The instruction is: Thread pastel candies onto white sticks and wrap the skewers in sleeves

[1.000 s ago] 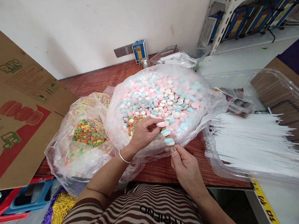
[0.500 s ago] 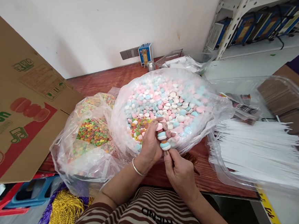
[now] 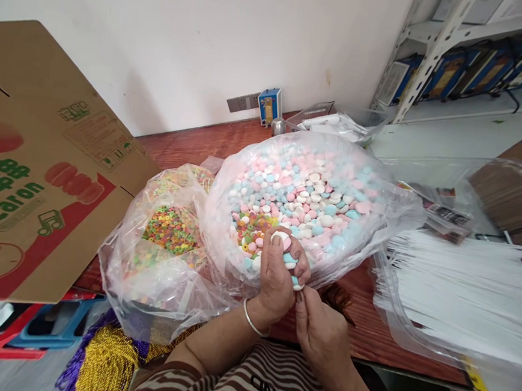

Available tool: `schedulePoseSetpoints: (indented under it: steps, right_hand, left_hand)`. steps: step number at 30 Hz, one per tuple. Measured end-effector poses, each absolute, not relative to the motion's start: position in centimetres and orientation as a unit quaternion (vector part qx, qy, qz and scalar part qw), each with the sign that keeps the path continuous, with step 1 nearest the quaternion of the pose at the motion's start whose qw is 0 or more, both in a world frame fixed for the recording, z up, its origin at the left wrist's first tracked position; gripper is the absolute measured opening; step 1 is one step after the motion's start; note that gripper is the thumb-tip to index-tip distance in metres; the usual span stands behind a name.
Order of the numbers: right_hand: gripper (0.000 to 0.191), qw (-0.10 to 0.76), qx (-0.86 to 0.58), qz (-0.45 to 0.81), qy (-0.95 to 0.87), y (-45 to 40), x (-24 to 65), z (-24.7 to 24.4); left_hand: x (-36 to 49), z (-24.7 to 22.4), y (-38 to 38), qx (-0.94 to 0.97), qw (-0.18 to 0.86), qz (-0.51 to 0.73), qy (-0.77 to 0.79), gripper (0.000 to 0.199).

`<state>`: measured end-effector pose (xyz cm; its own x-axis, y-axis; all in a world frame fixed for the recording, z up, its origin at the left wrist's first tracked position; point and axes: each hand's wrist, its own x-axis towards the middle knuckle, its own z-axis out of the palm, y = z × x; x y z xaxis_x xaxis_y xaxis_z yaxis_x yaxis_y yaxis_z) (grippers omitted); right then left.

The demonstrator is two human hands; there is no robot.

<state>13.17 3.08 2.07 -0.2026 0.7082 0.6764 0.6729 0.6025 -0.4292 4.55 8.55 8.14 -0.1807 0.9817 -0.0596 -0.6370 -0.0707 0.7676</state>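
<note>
My left hand (image 3: 276, 281), with a pale bangle at the wrist, is closed around a candy skewer (image 3: 289, 260). Blue, white and pink domed candies are stacked on it, a white and pink one (image 3: 281, 240) at the top between thumb and fingers. Just below the stack, my right hand (image 3: 325, 330) pinches the skewer's lower end; the stick is mostly hidden by the fingers. Both hands are over the near edge of a large clear bag (image 3: 366, 240) of pink, white and blue candies (image 3: 315, 194), with small coloured rings (image 3: 253, 228) heaped at its left.
Left of it stands a clear bag of small coloured rings (image 3: 172, 230), beside a cardboard box (image 3: 78, 163). On the right, a clear plastic tray holds white sticks (image 3: 456, 289). Brown sticks (image 3: 338, 301) lie on the red-brown table (image 3: 179, 144). A blue device (image 3: 269, 106) stands by the wall.
The view has shifted, so everything sits further right and lower. My left fingers have moved up the skewer, and a white and pink candy now shows at its top. My right hand still pinches the lower end.
</note>
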Motion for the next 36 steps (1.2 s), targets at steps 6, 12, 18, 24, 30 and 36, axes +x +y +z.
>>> schedulePoseSetpoints:
  steps: [6, 12, 18, 24, 30, 36]
  right_hand:
    - [0.031, 0.446, -0.429, -0.003, -0.785, 3.3, 13.0, 2.2]
    - [0.032, 0.449, -0.412, 0.003, -0.793, 3.1, 12.8, 2.2]
    - [0.031, 0.442, -0.381, 0.044, -0.811, 3.1, 12.6, 2.8]
    - [0.028, 0.436, -0.362, 0.118, -0.815, 3.3, 13.0, 3.7]
    - [0.029, 0.407, -0.361, 0.225, -0.808, 3.0, 14.0, 3.7]
    - [0.029, 0.410, -0.379, 0.255, -0.789, 2.4, 13.7, 3.0]
  left_hand:
    - [4.2, 7.7, 7.7, 0.251, 0.602, 0.679, 0.337, 0.038]
    - [4.0, 7.6, 7.0, 0.247, 0.598, 0.682, 0.340, 0.045]
    - [2.6, 7.9, 6.6, 0.242, 0.610, 0.688, 0.308, 0.036]
    - [0.9, 9.1, 6.8, 0.282, 0.601, 0.691, 0.285, 0.033]
    - [0.6, 8.6, 6.6, 0.308, 0.612, 0.682, 0.256, 0.025]
    - [1.5, 8.0, 5.7, 0.299, 0.621, 0.672, 0.270, 0.033]
